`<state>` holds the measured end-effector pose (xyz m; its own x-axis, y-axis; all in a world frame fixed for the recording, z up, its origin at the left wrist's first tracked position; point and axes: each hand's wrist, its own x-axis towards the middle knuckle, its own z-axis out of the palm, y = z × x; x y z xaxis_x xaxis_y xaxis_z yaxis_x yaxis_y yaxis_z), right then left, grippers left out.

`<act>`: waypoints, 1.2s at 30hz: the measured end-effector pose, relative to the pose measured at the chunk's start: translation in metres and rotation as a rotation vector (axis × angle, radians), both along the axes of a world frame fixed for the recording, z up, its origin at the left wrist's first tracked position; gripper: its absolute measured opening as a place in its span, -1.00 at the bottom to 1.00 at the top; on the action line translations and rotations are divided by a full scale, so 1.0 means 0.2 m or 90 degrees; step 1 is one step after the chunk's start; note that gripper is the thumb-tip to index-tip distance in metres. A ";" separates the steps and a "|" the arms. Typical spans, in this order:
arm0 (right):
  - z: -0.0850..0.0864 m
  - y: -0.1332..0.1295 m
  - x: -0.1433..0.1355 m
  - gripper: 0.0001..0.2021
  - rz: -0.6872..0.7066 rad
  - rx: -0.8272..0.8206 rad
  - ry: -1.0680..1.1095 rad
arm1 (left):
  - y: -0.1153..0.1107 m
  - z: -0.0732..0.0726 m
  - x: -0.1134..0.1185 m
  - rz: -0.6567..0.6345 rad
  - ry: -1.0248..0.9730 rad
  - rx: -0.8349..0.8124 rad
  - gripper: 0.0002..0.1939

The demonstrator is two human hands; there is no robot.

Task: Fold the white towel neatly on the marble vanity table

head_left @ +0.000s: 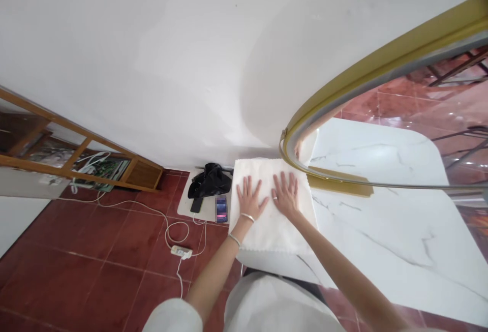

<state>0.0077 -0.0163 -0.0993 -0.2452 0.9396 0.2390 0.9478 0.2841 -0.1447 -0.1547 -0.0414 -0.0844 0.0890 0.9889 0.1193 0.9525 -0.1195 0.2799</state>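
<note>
White scalloped-edge cloth (272, 233): flat on marble-patterned tabletop (381, 240) | left hand (250, 202), right hand (285, 199): apart, spread flat on cloth | tabletop extends past cloth's right edge

White plastered wall (171, 57), marked by a soft, broad shadow (274, 83), meets a dark red tiled floor (125, 255) with pale joints; a wood-framed shelf unit (87, 145) stands at left, a gold-framed mirror (381, 141) and white marble-patterned bench (381, 235) at right.
</note>
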 end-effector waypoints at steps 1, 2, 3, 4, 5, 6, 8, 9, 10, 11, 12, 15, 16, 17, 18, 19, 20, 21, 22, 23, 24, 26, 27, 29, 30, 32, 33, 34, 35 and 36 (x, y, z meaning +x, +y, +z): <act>0.00 0.07 0.00 -0.45 -0.008 -0.002 -0.003 | 0.07 0.00 0.00 0.002 0.002 -0.001 -0.31; 0.01 0.14 -0.01 -0.46 -0.021 -0.011 -0.003 | 0.14 0.00 0.00 0.000 0.004 -0.004 -0.31; 0.01 0.20 -0.01 -0.47 -0.036 -0.023 0.000 | 0.21 0.00 0.00 -0.006 0.006 -0.007 -0.31; 0.01 0.26 -0.01 -0.46 -0.052 -0.035 0.007 | 0.28 0.00 0.00 -0.015 0.008 -0.009 -0.31; 0.02 0.31 -0.02 -0.46 -0.067 -0.045 0.014 | 0.34 0.00 0.00 -0.024 0.008 -0.011 -0.31; 0.02 0.34 -0.02 -0.46 -0.081 -0.051 0.021 | 0.39 0.00 0.01 -0.032 0.008 -0.011 -0.31; 0.03 0.38 -0.03 -0.45 -0.095 -0.053 0.032 | 0.45 0.01 0.01 -0.041 0.005 -0.013 -0.32; 0.03 0.39 -0.03 -0.46 -0.098 -0.051 0.035 | 0.46 0.01 0.01 -0.040 0.003 -0.015 -0.33; 0.04 0.39 -0.04 -0.46 -0.099 -0.050 0.040 | 0.45 0.01 0.01 -0.036 0.001 -0.018 -0.36; 0.04 0.38 -0.04 -0.48 -0.100 -0.050 0.044 | 0.43 0.01 0.01 -0.029 -0.001 -0.019 -0.39; 0.05 0.35 -0.04 -0.50 -0.099 -0.051 0.049 | 0.38 0.01 0.00 -0.022 -0.001 -0.017 -0.42; 0.07 0.24 -0.05 -0.58 -0.071 -0.062 0.059 | 0.20 0.01 -0.03 -0.009 0.005 0.003 -0.43; 0.07 0.18 -0.06 -0.59 -0.055 -0.065 0.062 | 0.13 0.01 -0.05 -0.007 0.010 0.011 -0.42; 0.08 0.12 -0.07 -0.61 -0.038 -0.066 0.064 | 0.07 0.02 -0.07 -0.004 0.015 0.016 -0.41; 0.08 0.05 -0.09 -0.62 -0.017 -0.064 0.065 | 0.01 0.02 -0.09 0.001 0.021 0.019 -0.41; 0.08 -0.03 -0.11 -0.59 0.005 -0.059 0.063 | -0.05 0.02 -0.11 0.009 0.025 0.020 -0.41; 0.08 -0.11 -0.12 -0.54 0.031 -0.054 0.059 | -0.10 0.03 -0.13 0.017 0.028 0.019 -0.42; 0.08 -0.19 -0.14 -0.49 0.059 -0.051 0.055 | -0.15 0.03 -0.15 0.025 0.029 0.018 -0.42; 0.07 -0.27 -0.16 -0.44 0.084 -0.051 0.050 | -0.20 0.03 -0.17 0.031 0.029 0.016 -0.42; 0.07 -0.35 -0.18 -0.41 0.104 -0.055 0.047 | -0.24 0.04 -0.18 0.036 0.027 0.015 -0.42; 0.07 -0.42 -0.19 -0.40 0.116 -0.062 0.046 | -0.30 0.04 -0.19 0.039 0.027 0.015 -0.41; 0.08 -0.55 -0.20 -0.38 0.126 -0.078 0.049 | -0.41 0.04 -0.20 0.046 0.027 0.021 -0.39; 0.09 -0.61 -0.19 -0.37 0.133 -0.082 0.050 | -0.47 0.04 -0.19 0.051 0.029 0.025 -0.39; 0.10 -0.71 -0.15 -0.35 0.153 -0.083 0.050 | -0.59 0.03 -0.16 0.056 0.028 0.031 -0.37; 0.10 -0.75 -0.13 -0.35 0.161 -0.081 0.048 | -0.65 0.02 -0.13 0.054 0.026 0.032 -0.36; 0.10 -0.83 -0.05 -0.34 0.162 -0.076 0.038 | -0.73 0.01 -0.07 0.044 0.019 0.033 -0.35; 0.10 -0.86 -0.01 -0.34 0.154 -0.073 0.031 | -0.75 0.00 -0.03 0.035 0.015 0.035 -0.34; 0.10 -0.88 0.03 -0.33 0.142 -0.069 0.023 | -0.77 -0.01 0.01 0.025 0.013 0.037 -0.32; 0.09 -0.91 0.08 -0.33 0.128 -0.065 0.015 | -0.77 -0.01 0.05 0.012 0.012 0.040 -0.31; 0.08 -0.92 0.12 -0.34 0.111 -0.059 0.008 | -0.76 -0.02 0.10 -0.004 0.009 0.042 -0.30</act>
